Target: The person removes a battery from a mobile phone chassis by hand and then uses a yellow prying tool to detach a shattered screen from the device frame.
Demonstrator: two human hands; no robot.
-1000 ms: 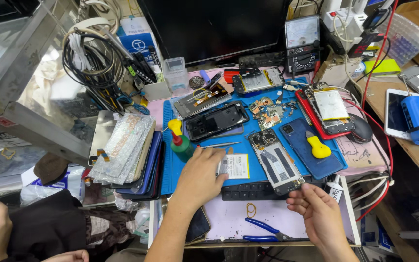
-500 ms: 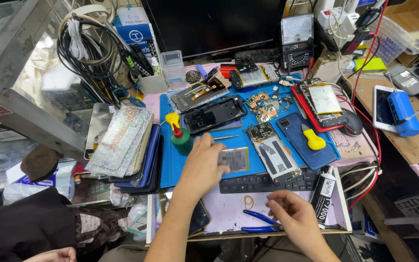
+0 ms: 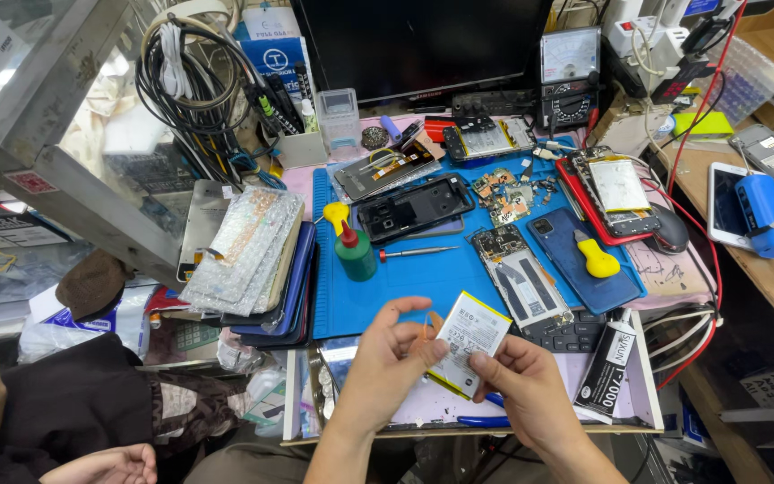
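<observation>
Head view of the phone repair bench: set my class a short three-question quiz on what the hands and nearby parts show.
1. True or false: both hands hold the white phone battery.
2. What stands just left of the screwdriver on the blue mat? A) green bottle B) a mug C) a lamp
3. What colour is the tool lying on the blue phone back cover?

Key:
1. True: left hand and right hand grip it.
2. A, the green bottle.
3. Yellow, the yellow tool.

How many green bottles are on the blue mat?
1. The green bottle with a red tip stands at the left part of the blue mat, beside the yellow-capped item. Clutter may hide others.
</observation>
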